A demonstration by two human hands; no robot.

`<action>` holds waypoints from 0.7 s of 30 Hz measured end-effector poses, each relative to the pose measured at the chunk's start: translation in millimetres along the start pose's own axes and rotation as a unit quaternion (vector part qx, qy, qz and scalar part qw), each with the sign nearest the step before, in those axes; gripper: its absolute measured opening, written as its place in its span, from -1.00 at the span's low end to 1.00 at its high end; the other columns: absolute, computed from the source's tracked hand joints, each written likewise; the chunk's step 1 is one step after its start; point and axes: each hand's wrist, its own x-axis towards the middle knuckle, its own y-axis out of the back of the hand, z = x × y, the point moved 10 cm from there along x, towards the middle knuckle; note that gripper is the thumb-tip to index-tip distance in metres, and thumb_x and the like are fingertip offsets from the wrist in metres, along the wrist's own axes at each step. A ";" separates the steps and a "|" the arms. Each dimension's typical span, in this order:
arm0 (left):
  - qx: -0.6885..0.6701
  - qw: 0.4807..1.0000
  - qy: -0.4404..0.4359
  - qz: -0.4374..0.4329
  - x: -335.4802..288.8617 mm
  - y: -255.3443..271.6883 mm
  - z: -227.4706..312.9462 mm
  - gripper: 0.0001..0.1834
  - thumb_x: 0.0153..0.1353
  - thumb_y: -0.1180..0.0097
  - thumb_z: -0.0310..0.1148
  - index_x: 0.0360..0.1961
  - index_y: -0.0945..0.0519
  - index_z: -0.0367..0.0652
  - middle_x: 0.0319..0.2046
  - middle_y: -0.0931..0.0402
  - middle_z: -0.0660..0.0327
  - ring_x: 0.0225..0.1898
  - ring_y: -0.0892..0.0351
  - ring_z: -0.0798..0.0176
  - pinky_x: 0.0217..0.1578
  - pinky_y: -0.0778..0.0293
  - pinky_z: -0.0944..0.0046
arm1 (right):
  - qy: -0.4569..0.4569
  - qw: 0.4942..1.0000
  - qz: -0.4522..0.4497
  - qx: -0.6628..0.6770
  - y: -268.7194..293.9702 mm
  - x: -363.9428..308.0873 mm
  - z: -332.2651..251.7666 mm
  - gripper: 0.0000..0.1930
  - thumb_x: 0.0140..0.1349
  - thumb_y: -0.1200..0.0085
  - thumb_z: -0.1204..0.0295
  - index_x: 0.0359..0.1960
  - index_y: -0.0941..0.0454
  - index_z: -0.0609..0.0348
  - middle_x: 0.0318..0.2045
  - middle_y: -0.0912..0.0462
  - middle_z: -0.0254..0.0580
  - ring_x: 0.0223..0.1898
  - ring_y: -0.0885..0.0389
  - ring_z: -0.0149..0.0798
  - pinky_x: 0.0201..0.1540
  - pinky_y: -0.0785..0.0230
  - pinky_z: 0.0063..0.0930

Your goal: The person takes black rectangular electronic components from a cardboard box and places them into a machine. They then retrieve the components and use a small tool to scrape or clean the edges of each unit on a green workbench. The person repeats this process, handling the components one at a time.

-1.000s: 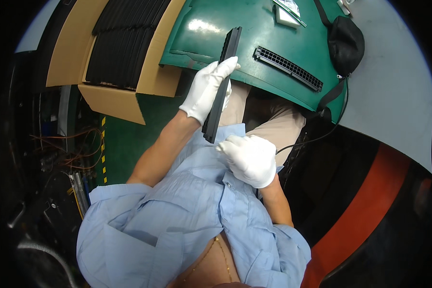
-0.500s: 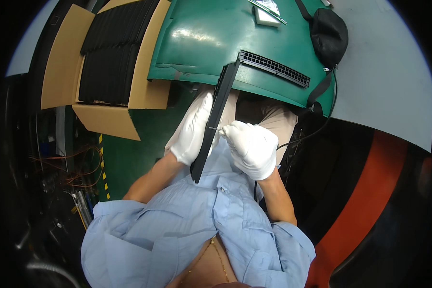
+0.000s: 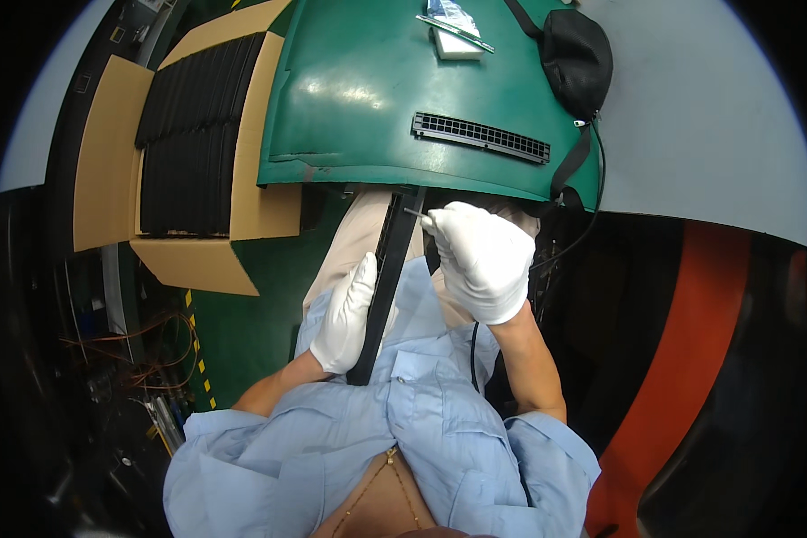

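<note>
Since half a second ago, my right hand (image 3: 486, 260) has taken its thin pin (image 3: 413, 212) from the middle of the black bar (image 3: 391, 287) toward the far end, and the bar has drawn back toward me, off the green mat (image 3: 359, 134) in my view.

Left of the mat, one wall close along its left edge, stands an open carton (image 3: 244, 161) packed with black strips (image 3: 188, 184). Its near flap (image 3: 197, 267) juts out on my side of the mat, well apart from my left hand (image 3: 345, 318), with green floor (image 3: 251, 332) showing between them.

That hand is closed along the bar's left side, and the bar slants from my shirt (image 3: 332, 439) up to the mat's near edge; I cannot tell whether its tip passes under. My right hand, just short of the same edge, pinches the pin with its tip over the bar; contact I cannot make out.

Near the mat's far edge sits a white block (image 3: 457, 47). Closer in, a grid strip (image 3: 480, 139) lies back from the near edge. A black pouch (image 3: 578, 58) rests by the right edge, and right of the mat spreads a grey table (image 3: 690, 117).
</note>
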 end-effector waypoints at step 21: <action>0.082 0.971 -0.221 0.039 47.7 0.2 62.3 -0.32 0.60 0.43 0.14 -0.23 -0.58 -0.20 -0.46 -0.53 0.30 -0.46 -0.51 0.49 -0.39 -0.46 0.44 | -0.229 0.927 -0.142 0.262 -47.1 -1.0 3.7 -0.58 0.32 -0.20 0.19 0.07 -0.51 0.22 -0.11 -0.70 0.00 -0.15 -0.74 0.07 -0.06 -0.59 -0.22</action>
